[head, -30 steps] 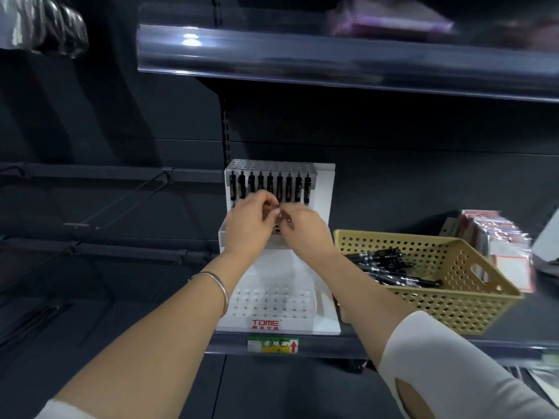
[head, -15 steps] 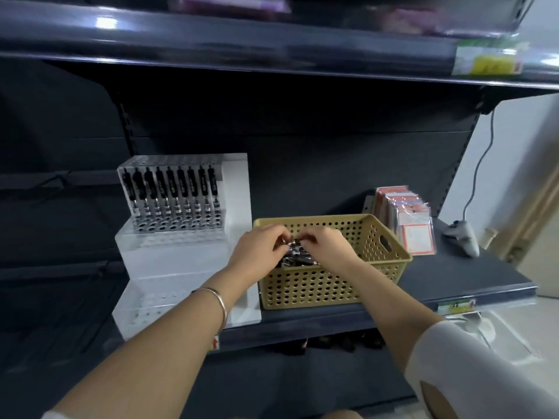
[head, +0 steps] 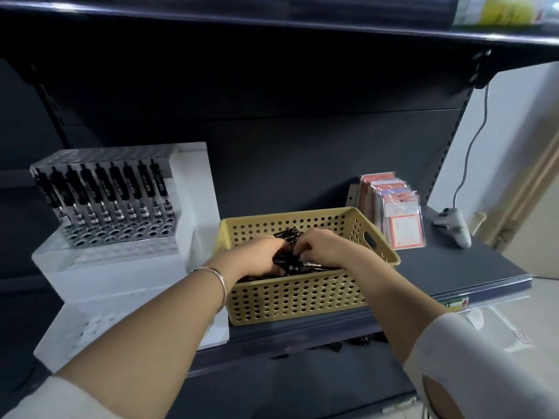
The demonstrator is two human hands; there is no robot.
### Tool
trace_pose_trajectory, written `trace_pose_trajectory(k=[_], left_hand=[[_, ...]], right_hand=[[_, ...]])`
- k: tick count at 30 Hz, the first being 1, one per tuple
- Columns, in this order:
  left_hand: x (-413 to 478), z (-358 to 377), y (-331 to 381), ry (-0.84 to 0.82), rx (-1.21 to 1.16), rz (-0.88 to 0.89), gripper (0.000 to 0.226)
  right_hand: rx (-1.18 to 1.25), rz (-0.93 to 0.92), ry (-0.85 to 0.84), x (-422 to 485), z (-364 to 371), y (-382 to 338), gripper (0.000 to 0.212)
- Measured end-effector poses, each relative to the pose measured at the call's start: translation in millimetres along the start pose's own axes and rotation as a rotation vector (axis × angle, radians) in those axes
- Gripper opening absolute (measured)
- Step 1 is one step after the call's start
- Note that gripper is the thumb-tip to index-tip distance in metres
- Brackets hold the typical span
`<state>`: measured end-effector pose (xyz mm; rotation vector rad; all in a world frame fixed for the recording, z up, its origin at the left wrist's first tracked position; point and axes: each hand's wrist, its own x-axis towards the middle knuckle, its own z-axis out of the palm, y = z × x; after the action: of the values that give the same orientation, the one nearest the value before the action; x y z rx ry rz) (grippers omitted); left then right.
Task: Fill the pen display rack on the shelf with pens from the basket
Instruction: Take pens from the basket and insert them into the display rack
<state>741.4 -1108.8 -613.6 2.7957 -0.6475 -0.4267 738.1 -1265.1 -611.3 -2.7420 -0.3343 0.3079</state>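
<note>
Inside the yellow perforated plastic basket (head: pixel 298 299), the left hand (head: pixel 257 256) and the right hand (head: pixel 328 248) both curl their fingers around the black plastic pens (head: pixel 292 269) lying there.

A row of clear-sleeved packets (head: pixel 393 207) with red and pink fronts is stood upright. Just right of the packets, apart from them, a white game controller (head: pixel 453 229) is laid, and its grey cable (head: pixel 472 140) is led up the pale wall. High above the packets, a yellow label (head: pixel 508 9) is fixed to the upper shelf (head: pixel 272 16). Below the packets, a small green-and-red tag (head: pixel 455 304) is seen.
</note>
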Motion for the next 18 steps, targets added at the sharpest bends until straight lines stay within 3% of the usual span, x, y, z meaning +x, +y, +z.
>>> trace_pose_trajectory(k=[14, 18], left_hand=[[27, 16, 18, -0.203, 0.068, -0.067, 0.04], [22, 12, 14, -0.144, 0.049, -0.015, 0.034]], right_hand=[[0.034, 0.069, -0.121, 7, 6, 16, 0.031], [0.121, 0.063, -0.081, 8, 4, 17, 0.028]])
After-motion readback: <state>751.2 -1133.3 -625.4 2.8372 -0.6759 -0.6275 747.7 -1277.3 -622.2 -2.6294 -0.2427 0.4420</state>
